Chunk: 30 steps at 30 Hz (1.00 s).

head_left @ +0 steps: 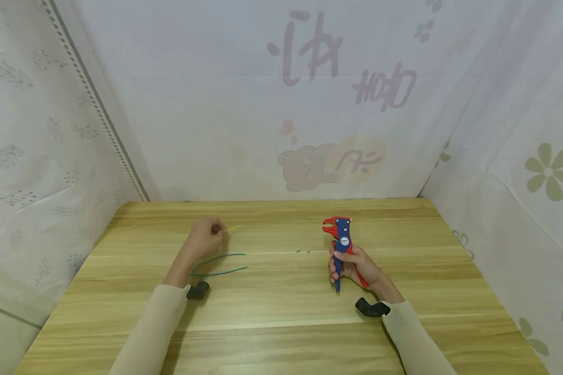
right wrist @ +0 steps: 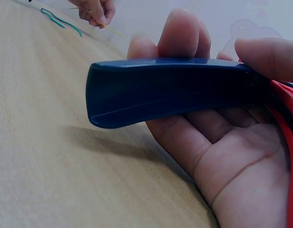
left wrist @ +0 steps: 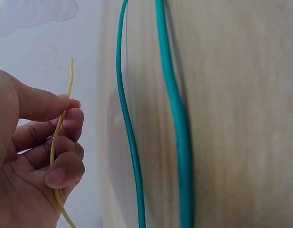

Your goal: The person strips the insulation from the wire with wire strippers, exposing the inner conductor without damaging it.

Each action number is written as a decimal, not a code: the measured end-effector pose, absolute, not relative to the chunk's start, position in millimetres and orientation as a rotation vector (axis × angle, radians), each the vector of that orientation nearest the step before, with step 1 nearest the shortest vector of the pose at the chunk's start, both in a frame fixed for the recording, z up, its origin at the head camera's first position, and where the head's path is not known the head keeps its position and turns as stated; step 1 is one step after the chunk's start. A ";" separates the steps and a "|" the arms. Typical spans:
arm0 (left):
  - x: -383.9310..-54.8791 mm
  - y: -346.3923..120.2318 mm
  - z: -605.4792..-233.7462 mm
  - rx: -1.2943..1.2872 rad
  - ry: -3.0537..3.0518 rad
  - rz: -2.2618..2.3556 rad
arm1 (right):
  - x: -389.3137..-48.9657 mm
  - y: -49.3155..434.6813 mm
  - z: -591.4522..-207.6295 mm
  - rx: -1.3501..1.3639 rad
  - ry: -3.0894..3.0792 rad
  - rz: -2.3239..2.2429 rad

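Observation:
My left hand (head_left: 206, 239) pinches a thin yellow wire (left wrist: 55, 147) between thumb and forefinger, one end sticking up past the fingertips. A bent green wire (head_left: 218, 273) lies on the table just below that hand, its two ends pointing right. In my right hand (head_left: 361, 264) is a wire stripper (head_left: 343, 240) with blue and red handles, held upright with its red jaws toward the upper left. The fingers wrap the blue handle (right wrist: 170, 90), as the right wrist view shows close up. The stripper's jaws stand apart from the yellow wire.
Two small green bits (head_left: 298, 251) lie on the wooden table (head_left: 272, 307) between the hands. A printed cloth (head_left: 216, 130) hangs behind the table and along both sides. Black wrist mounts (head_left: 372, 308) stick out at the cuffs.

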State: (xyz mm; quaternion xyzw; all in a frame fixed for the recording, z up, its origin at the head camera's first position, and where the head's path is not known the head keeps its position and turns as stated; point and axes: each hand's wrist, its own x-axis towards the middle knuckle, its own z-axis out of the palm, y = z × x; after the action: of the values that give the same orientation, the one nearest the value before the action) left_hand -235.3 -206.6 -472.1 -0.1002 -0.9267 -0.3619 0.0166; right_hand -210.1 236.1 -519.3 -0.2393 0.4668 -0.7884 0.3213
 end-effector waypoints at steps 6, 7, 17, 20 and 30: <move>-229.0 -202.1 -471.9 -0.340 -2.848 -1.129 | -210.0 235.7 -518.2 -0.637 1.239 -2.071; -228.3 -201.3 -472.0 -0.344 -2.841 -1.132 | -210.0 235.6 -518.0 -0.640 1.245 -2.071; -222.7 -190.9 -473.2 -0.390 -2.809 -1.115 | -210.2 235.8 -516.1 -0.669 1.280 -2.058; -220.3 -187.0 -471.8 -0.405 -2.802 -1.116 | -210.3 235.7 -515.1 -0.652 1.290 -2.060; -214.5 -172.8 -469.3 -0.431 -2.778 -1.161 | -208.4 234.8 -511.3 -0.651 1.293 -2.047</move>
State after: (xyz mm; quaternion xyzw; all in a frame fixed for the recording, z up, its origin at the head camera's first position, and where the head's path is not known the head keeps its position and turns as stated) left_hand -214.5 -172.8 -469.3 -0.1415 -0.9122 -0.3812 0.0501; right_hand -208.4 234.8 -511.3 -0.2466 0.4900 -0.7757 0.3120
